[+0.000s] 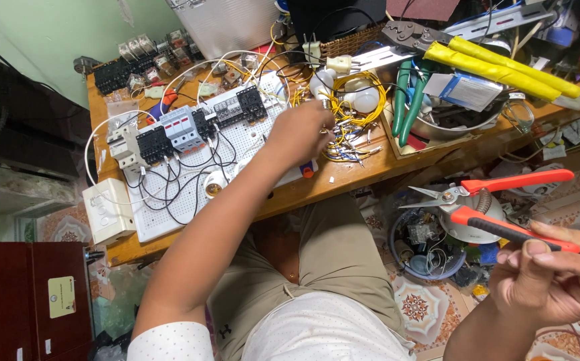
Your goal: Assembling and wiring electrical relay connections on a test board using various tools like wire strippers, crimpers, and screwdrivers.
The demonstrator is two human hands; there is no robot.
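My left hand [301,129] reaches over the wooden bench [343,177] to a tangle of yellow wires [353,113], its fingers closed among them next to a white light bulb [363,100]. My right hand [560,281] is raised off the bench at the lower right, shut on the red handles of a wire stripper [490,204] whose metal jaws point left. A white perforated board [189,180] with breakers, terminal blocks and black wiring lies just left of my left hand.
A white switch box [106,210] sits at the board's near left corner. A big yellow-handled crimper [497,60], green-handled pliers [407,100] and a metal bowl [450,124] crowd the bench's right. A bowl of parts [430,257] stands on the tiled floor.
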